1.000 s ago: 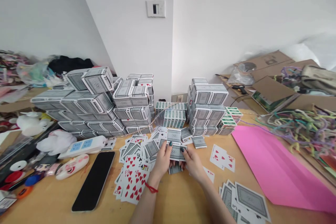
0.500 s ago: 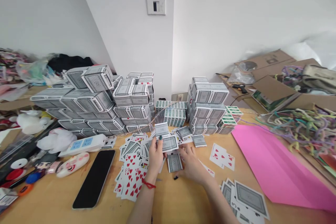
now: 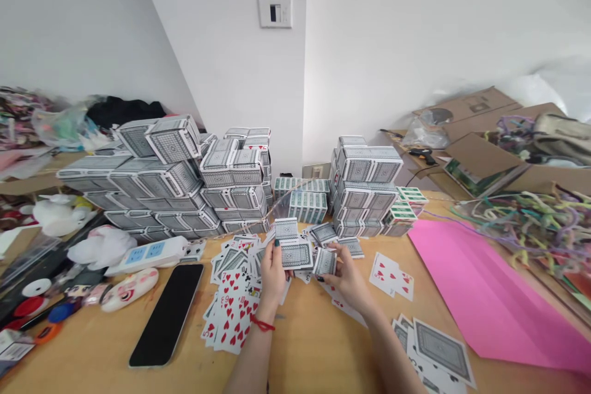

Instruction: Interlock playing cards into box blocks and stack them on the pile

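Note:
My left hand (image 3: 274, 271) is closed on folded playing cards (image 3: 295, 255) with grey patterned backs, joined at an angle, thumb on top. Between the thumb and fingers of my right hand (image 3: 344, 277) is another folded card (image 3: 325, 261), tilted just right of the left hand's piece; a small gap shows between the two. Loose playing cards (image 3: 231, 308), many face up with red hearts, lie spread left of my left wrist. A card (image 3: 348, 311) lies partly under my right hand. More folded cards (image 3: 351, 247) rest just beyond it.
Blocks built of folded cards (image 3: 166, 178) are stacked at the back left, others (image 3: 369, 163) at the back right. Green-and-white card boxes (image 3: 307, 206) stand between them. A phone (image 3: 166, 317) and power strip (image 3: 148, 253) lie left; pink paper (image 3: 480, 295) and loose cards (image 3: 443, 351) right.
My right hand has picked up the folded card from the table and raised it beside the cards in my left hand. My left hand stays nearly in place.

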`<move>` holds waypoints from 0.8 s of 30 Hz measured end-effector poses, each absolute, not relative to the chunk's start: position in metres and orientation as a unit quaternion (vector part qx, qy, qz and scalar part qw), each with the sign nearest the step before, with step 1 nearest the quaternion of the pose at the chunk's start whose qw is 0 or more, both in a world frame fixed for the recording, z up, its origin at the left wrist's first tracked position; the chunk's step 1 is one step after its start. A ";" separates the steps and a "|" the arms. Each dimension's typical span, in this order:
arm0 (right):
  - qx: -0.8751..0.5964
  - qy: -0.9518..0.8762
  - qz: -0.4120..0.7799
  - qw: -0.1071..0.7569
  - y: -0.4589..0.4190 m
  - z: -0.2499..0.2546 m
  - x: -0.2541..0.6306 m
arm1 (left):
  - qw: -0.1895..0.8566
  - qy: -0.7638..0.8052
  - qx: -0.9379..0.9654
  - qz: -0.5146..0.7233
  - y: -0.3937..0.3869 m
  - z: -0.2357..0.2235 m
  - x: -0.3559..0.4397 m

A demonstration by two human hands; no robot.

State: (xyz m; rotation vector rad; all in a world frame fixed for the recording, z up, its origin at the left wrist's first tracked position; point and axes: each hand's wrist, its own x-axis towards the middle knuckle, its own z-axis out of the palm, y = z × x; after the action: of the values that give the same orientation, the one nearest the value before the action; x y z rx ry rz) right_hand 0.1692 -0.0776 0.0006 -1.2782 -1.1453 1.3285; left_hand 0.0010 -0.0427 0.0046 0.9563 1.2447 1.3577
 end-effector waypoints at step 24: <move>-0.447 -0.272 0.651 0.550 -0.074 0.004 0.159 | 0.476 0.549 0.426 0.539 -0.048 -0.002 0.006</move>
State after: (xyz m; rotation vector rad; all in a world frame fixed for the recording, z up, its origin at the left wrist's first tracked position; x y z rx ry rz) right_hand 0.1588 -0.0743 0.0038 -1.0589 -0.6442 1.5410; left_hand 0.0059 -0.0481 -0.0017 1.0404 1.3422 1.3176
